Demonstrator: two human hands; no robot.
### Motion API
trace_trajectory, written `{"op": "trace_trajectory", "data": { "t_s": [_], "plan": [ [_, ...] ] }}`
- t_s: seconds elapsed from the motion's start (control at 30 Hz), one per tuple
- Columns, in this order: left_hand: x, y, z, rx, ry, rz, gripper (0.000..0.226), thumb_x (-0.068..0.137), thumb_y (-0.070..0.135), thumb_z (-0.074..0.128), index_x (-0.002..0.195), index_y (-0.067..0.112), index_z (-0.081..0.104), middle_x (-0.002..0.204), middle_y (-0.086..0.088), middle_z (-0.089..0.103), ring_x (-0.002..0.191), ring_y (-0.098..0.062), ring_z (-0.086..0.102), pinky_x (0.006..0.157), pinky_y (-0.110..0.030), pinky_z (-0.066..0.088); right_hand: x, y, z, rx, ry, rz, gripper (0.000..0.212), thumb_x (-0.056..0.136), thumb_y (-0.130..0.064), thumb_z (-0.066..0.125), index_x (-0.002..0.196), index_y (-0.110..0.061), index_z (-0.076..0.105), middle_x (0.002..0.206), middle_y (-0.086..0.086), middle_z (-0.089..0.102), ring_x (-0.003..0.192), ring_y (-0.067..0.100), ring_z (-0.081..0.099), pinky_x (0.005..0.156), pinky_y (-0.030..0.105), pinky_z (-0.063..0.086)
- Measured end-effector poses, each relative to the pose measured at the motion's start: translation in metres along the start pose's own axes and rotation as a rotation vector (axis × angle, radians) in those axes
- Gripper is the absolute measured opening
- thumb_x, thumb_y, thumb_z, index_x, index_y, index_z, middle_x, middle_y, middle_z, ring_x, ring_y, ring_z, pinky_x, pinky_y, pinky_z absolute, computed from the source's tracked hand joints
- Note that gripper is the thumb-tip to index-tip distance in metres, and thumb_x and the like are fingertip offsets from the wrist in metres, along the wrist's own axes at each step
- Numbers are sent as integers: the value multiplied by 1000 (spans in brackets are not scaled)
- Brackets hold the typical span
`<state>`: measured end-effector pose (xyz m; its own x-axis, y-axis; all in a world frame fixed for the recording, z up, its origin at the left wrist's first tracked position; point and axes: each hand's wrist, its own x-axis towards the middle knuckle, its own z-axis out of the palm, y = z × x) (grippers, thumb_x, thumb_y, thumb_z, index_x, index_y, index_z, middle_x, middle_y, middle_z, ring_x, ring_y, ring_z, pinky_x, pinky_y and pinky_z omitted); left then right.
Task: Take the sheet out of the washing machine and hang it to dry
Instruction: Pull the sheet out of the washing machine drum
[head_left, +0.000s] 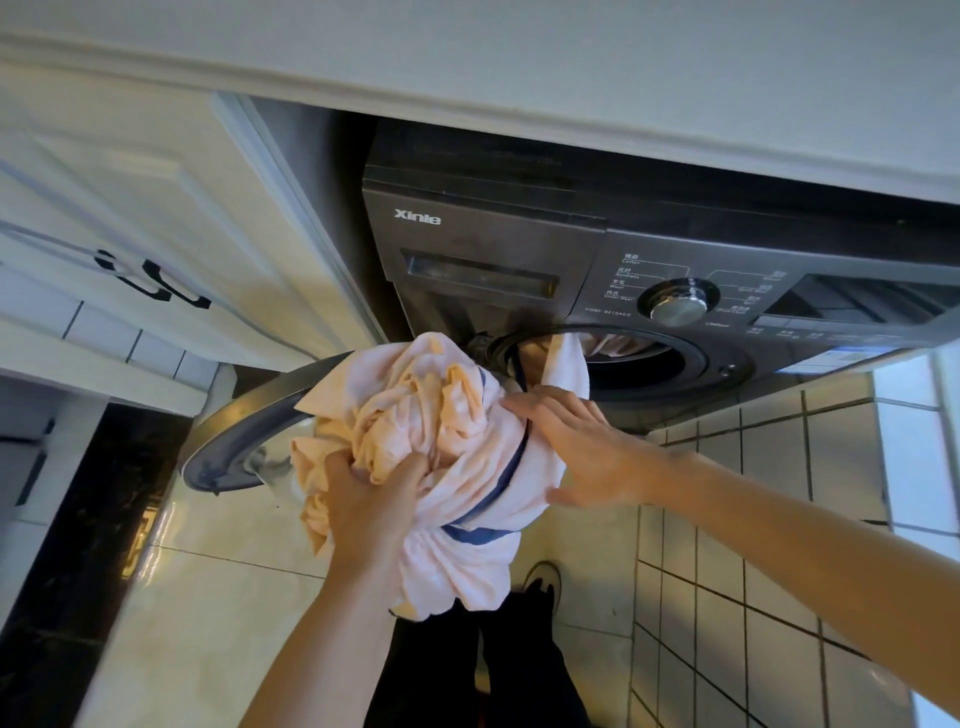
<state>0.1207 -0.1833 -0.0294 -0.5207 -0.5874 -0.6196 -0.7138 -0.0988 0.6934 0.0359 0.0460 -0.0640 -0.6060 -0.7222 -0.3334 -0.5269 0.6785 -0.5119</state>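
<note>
Mostly out: left hand (363, 499) grips the bunched sheet (441, 415), right hand (576, 452) lies flat against it, tail trailing into washing machine (493, 234).

The fingertips of the left hand (366, 499) were buried in the folds of the sheet (447, 431), whose far end was lost inside the drum (644, 366) at 2 o'clock from the bundle. The washing machine (493, 244) was cut off by the frame edge at 3 o'clock. Its dial labels (626, 278) were too small to be read. The door (244, 415), at 9 o'clock, was partly covered by the sheet.
</note>
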Motion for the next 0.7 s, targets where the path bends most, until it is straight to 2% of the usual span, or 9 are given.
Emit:
{"op": "trace_trajectory", "data": {
  "t_s": [0.13, 0.27, 0.37, 0.47, 0.53, 0.6, 0.7],
  "plan": [
    [-3, 3, -14, 49, -19, 24, 54, 69, 39, 75, 112, 28, 44, 97, 6, 57, 89, -18, 60, 71, -37, 51, 25, 29, 15, -105, -86, 30, 120, 66, -57, 77, 145, -43, -13, 154, -16, 0, 143, 20, -3, 115, 49, 5],
    [-8, 12, -23, 63, -29, 22, 70, 55, 50, 70, 117, 32, 44, 104, 4, 59, 92, -20, 61, 77, -42, 54, 57, 43, 30, -93, -141, 42, 121, 58, -73, 70, 144, -44, -8, 153, -18, 2, 142, 20, 0, 114, 53, 5],
    [-9, 17, -27, 12, -48, 13, 75, 54, 49, 71, 123, 34, 43, 110, 3, 58, 97, -22, 61, 80, -45, 55, 75, 51, 42, -129, -203, 60, 117, 57, -75, 69, 141, -46, -7, 155, -14, 4, 143, 24, -1, 114, 54, 4],
    [-11, 20, -29, -25, -44, 37, 75, 53, 50, 71, 121, 34, 44, 107, 5, 59, 93, -18, 61, 66, -32, 51, 85, 58, 53, -128, -237, 132, 112, 61, -70, 71, 144, -42, 1, 157, -9, 6, 145, 26, -6, 113, 56, 1],
    [-12, 24, -31, -89, -47, 37, 72, 53, 48, 73, 119, 35, 46, 105, 8, 60, 91, -15, 63, 60, -29, 49, 89, 60, 57, -108, -236, 167, 103, 65, -68, 68, 144, -46, 6, 158, -7, 7, 145, 27, -5, 112, 56, 4],
    [-11, 26, -32, -113, -34, 40, 73, 53, 46, 73, 120, 34, 47, 106, 7, 61, 91, -16, 64, 61, -29, 50, 91, 60, 56, -69, -220, 211, 85, 72, -65, 60, 142, -51, 14, 156, -2, 14, 144, 27, 0, 110, 58, 10],
    [-10, 27, -33, -116, -4, 46, 73, 54, 44, 72, 121, 31, 48, 105, 6, 62, 91, -17, 64, 65, -32, 51, 86, 61, 47, -32, -236, 258, 59, 85, -50, 52, 140, -43, 35, 150, 3, 34, 142, 28, 18, 103, 54, 23]
  ]
}}
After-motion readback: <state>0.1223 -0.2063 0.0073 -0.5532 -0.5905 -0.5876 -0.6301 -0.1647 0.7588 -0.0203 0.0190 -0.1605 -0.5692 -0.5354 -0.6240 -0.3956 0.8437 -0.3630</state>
